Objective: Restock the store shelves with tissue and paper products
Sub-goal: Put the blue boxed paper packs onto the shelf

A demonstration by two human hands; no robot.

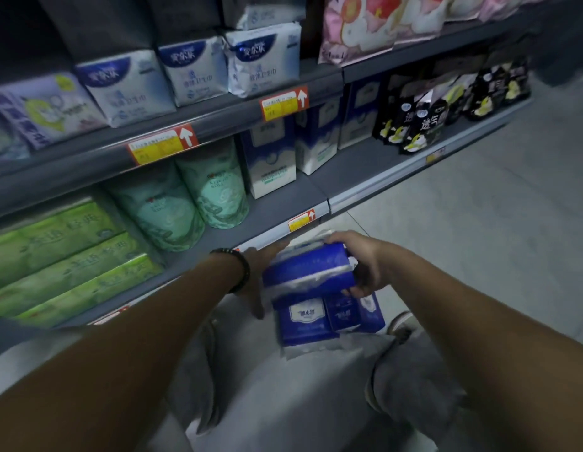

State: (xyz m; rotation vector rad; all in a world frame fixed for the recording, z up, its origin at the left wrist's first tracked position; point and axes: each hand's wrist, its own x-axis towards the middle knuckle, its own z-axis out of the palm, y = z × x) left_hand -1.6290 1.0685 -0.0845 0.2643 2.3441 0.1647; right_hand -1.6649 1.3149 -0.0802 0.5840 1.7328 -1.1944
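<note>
A blue-and-white tissue multipack (316, 288) hangs in front of the lowest shelf (267, 220), just below its front edge. My right hand (358, 262) grips the pack's right end, fingers curled round it. My left hand (256, 278), with a dark bead bracelet at the wrist, lies flat against the pack's left side with its fingers straight and pointing down. The pack's far side is hidden behind both hands.
On the lowest shelf stand green tissue packs (65, 259), mint paper rolls (186, 197) and blue-white boxes (274, 158), with a bare gap in front of the boxes. Black bags (424, 115) sit to the right. The upper shelf holds white-blue packs (192, 70). Grey floor (479, 230) lies right.
</note>
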